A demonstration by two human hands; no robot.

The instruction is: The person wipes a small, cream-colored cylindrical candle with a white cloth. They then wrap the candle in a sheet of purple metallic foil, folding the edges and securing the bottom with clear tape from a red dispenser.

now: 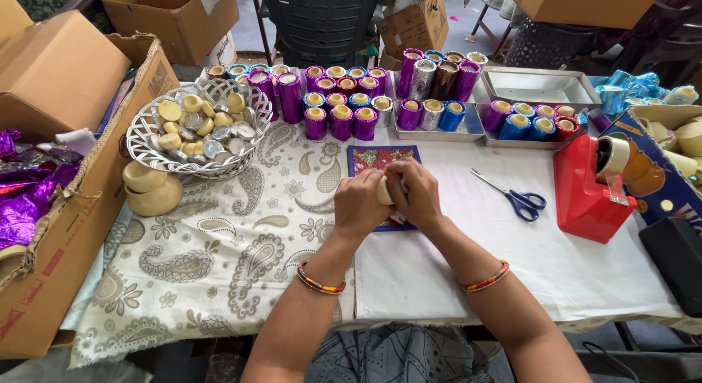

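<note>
**A:** What did the hands have at that moment?

**B:** Both met over the middle of the desk (453, 280). The left hand (360, 205) and the right hand (417, 195) were closed together on a small cream-coloured round piece (385, 190), which showed only as a sliver between the fingers. So each grip was grasping that piece, held just above a dark blue square sheet with a red patterned centre (380, 160).

**A:** And around them?

**B:** To the right of the hands lay blue-handled scissors (515, 198), flat on the white cover, apart from the hands. Further right stood a red tape dispenser (585, 193) with its roll at the top.

**A:** What was at the back?

**B:** Rows of small foil-wrapped cylinders (340, 105), mostly purple, with some blue, silver and red, stood upright along the far edge. Some of them sat in shallow metal trays (537, 87). To the left a white woven basket (146, 145) held loose cream and silver round pieces. Just below it, two pale rounded pieces (150, 189) were stacked on the paisley cloth (219, 258).

**A:** And on the far left?

**B:** An open cardboard box (88, 134) lay there with crumpled purple foil (25, 207) inside. Each wrist wore a beaded bangle.
</note>
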